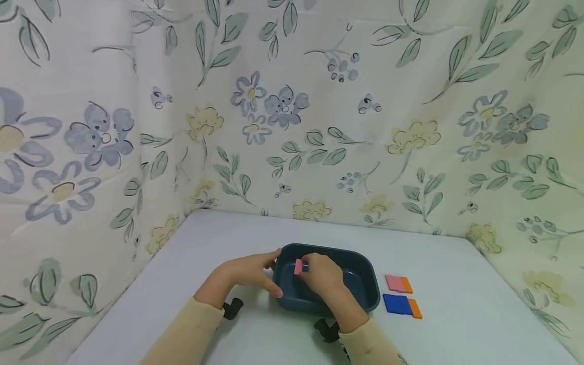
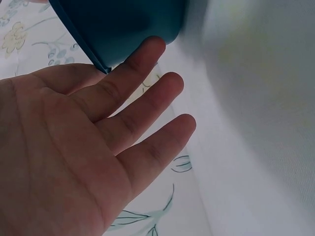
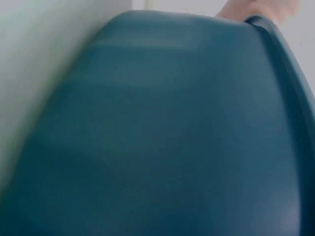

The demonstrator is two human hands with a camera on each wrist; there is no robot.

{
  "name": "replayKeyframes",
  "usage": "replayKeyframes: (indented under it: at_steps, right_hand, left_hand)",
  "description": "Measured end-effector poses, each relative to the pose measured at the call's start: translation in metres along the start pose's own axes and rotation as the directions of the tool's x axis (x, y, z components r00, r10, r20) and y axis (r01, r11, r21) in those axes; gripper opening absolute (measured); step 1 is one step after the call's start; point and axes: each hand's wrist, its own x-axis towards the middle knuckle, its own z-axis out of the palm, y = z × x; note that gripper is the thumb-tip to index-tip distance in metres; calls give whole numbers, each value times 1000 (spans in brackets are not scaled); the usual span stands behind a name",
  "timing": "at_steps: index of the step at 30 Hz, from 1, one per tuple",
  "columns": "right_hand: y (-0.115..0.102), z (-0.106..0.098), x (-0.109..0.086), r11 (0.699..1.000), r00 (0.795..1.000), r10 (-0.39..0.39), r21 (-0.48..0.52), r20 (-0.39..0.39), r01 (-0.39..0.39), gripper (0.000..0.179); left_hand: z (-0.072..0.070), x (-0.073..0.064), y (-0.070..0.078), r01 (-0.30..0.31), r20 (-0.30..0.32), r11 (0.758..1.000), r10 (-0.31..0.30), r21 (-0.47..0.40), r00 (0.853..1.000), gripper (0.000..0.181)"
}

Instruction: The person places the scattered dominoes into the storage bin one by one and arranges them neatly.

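Note:
A dark teal rectangular box [image 1: 360, 284] stands on the white table. My left hand [image 1: 248, 271] is at its left end, thumb and fingers spread along the rim. In the left wrist view, straight fingers [image 2: 147, 96] lie outside the box wall [image 2: 123, 24]. My right hand [image 1: 324, 274] reaches over the box and pinches a small flat pink piece [image 1: 298, 266] between thumb and fingers. The box's outer wall [image 3: 162, 128] fills the right wrist view and hides that hand.
To the right of the box lie a pink piece [image 1: 394, 283] beside an orange piece [image 1: 406, 285], and a blue piece [image 1: 397, 304] beside another orange piece [image 1: 415, 308]. A floral curtain [image 1: 319, 126] surrounds the table [image 1: 228, 228] at the back and sides.

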Motion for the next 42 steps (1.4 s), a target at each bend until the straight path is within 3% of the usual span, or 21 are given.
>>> replayKeyframes:
  at_steps: [7,12,18,34,42]
  right_hand:
    - [-14,9,6,995,996,91,-36,27,-90,36]
    - [-23,14,8,994,994,96,-55,51,-93,24]
    - [-19,18,8,995,994,83,-67,71,-78,13]
    - [-11,19,6,998,995,60,-8,84,-60,28]
    - [-7,6,5,999,1000,0,36,-5,0,38]
  left_hand:
    - [0,0,-1,3,5,1000,-3,6,1000,115]
    - [-1,-1,0,5,8,1000,-5,-3,1000,115]
    - [3,0,6,20,22,1000,-20,-17,1000,115]
    - [5,-1,9,25,22,1000,-25,5,999,114]
    - [2,-1,6,46,-1,999,-46,22,999,114]
